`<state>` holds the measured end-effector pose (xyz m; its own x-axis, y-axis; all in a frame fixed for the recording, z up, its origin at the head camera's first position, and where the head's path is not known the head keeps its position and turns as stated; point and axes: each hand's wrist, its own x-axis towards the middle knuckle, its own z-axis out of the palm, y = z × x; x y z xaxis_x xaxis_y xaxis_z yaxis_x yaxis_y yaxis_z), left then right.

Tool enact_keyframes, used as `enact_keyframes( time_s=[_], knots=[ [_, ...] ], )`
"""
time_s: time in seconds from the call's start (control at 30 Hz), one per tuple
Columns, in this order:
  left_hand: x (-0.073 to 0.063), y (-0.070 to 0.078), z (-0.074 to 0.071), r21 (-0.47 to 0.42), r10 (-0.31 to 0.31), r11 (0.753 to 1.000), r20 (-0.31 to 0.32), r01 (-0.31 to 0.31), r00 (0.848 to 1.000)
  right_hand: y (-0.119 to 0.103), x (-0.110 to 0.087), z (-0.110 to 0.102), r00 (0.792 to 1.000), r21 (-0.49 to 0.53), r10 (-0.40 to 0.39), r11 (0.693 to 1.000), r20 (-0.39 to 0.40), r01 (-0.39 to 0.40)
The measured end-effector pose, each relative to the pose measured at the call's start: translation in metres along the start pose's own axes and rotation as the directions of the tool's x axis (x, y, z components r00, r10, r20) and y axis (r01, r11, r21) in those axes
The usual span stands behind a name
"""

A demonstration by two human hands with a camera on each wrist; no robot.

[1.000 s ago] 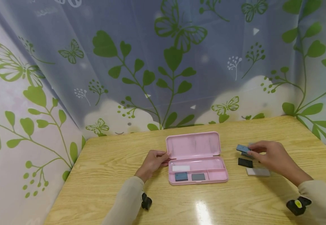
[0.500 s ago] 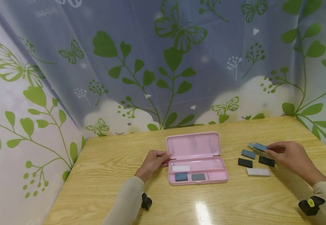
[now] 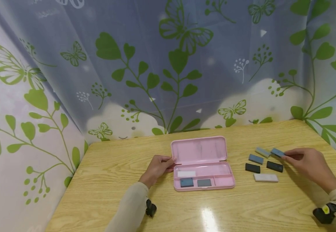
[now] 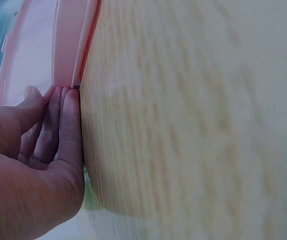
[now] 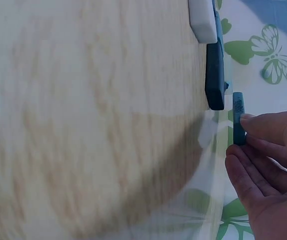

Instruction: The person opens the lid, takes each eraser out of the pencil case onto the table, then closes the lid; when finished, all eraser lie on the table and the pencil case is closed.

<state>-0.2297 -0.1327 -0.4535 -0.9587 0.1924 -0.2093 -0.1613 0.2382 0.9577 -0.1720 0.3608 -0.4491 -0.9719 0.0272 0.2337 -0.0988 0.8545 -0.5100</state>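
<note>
A pink pencil case (image 3: pixel 199 149) lies unfolded on the table. My left hand (image 3: pixel 159 165) pinches the left edge of its lid near the hinge, thumb inside and fingers behind, as the left wrist view shows (image 4: pixel 48 125). Inside the case are a white block (image 3: pixel 186 173), a dark blue block (image 3: pixel 187 182) and a grey block (image 3: pixel 204 182). To the right, my right hand (image 3: pixel 308 162) pinches a small blue rectangular block (image 3: pixel 277 152) between thumb and fingers. In the right wrist view that block (image 5: pixel 238 120) is seen edge-on.
Several similar blocks lie right of the case: a pale grey-blue one (image 3: pixel 263 152), a blue one (image 3: pixel 256 159), two black ones (image 3: pixel 253 168) and a white one (image 3: pixel 266 177). A patterned curtain (image 3: pixel 144 80) hangs behind the wooden table (image 3: pixel 112 154).
My right hand has moved right with the blue block, past the other blocks, and now holds it beside the pale grey-blue one. The left hand and case have stayed put.
</note>
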Motion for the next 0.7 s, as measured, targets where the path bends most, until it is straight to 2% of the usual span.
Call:
enact_keyframes(
  time_s=[0.7],
  knots=[
    [0.0019,-0.0017,0.0002,0.000,0.004,1.000,-0.002,-0.004,1.000,0.0064,-0.0011,-0.0011,0.996,-0.015,0.069,0.998,0.051,-0.069]
  ],
)
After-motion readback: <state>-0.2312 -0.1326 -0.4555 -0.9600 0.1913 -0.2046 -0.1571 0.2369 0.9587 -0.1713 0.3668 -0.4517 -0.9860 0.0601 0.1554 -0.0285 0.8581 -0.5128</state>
